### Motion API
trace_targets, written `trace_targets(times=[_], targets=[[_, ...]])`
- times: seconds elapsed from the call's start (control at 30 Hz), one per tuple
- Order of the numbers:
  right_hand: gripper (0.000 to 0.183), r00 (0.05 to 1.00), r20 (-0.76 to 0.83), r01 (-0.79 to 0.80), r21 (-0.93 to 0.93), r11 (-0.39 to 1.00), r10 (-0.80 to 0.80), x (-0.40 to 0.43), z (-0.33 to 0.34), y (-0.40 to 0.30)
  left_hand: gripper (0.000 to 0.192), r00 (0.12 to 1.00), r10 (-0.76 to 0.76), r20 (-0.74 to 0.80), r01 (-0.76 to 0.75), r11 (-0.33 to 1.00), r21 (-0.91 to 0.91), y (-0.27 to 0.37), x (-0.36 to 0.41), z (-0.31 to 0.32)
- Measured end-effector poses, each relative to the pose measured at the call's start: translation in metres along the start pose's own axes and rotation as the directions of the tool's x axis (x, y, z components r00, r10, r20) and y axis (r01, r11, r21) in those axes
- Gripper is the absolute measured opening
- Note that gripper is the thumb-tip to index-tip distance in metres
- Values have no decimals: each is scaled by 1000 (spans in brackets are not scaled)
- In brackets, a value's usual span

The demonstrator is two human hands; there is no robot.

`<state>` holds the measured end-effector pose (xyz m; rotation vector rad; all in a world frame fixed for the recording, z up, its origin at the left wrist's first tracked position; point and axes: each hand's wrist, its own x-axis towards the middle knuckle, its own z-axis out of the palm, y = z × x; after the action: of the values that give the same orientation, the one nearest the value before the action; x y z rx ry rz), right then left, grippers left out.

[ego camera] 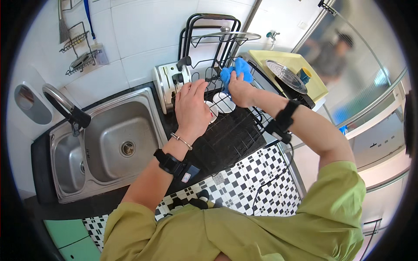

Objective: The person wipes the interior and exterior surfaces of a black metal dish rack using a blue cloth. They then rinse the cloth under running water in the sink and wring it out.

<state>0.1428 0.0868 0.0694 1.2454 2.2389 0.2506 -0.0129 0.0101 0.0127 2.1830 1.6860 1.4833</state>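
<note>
My right hand (241,90) grips a bunched blue cloth (240,70) against the black wire dish rack (243,129). My left hand (192,107) lies over the rack's left side, fingers extended and close together; whether it grips a wire is hidden. Two round white dishes (224,102) show beneath the wires between my hands. A cream toaster-like appliance (165,81) with black knobs stands just left of my left hand. Behind my hands, a glass pot lid (225,36) rests on the rack's upper wire part.
At left is a stainless double-bowl sink (122,143) with a black-and-steel faucet (67,106). A yellow tray (315,70) at right holds a perforated metal disc (285,75) and a yellow-and-blue mug (303,74). A cable (272,177) hangs near my right arm. Beyond frosted glass is a person (331,57).
</note>
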Motion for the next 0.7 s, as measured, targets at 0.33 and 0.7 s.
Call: trace_targets(times=[0.33, 0.7], targets=[[21, 931, 35, 300, 490, 818, -363, -53, -24, -10, 54, 999, -35, -3, 35, 999, -30, 1, 2, 0], [37, 898, -373, 358, 307, 882, -234, 38, -34, -6, 68, 986, -152, -67, 151, 988, -18, 1, -2, 7]])
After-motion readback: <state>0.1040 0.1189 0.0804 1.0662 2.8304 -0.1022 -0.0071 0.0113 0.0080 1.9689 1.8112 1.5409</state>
